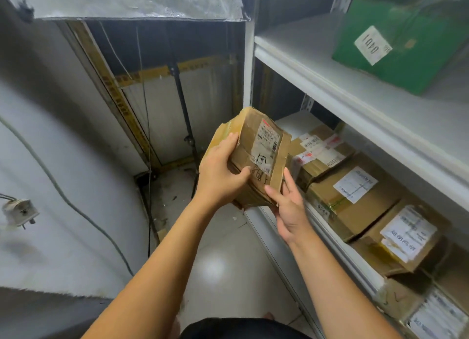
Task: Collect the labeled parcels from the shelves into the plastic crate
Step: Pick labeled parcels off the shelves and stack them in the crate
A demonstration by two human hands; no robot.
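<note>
I hold the taped cardboard parcel (256, 158) in the air just beside the lower shelf (327, 224), with the left hand (220, 171) wrapped round its left edge and the right hand (289, 209) pinching its lower right corner. The label faces the camera, which I judge is for checking it before it goes to the crate, which is not in view. More labelled boxes (355, 189) line that shelf, a green box (406, 47) sits on the shelf above, and the narrow aisle has a grey wall (50, 135) at left and a glossy tiled floor (228, 262).
</note>
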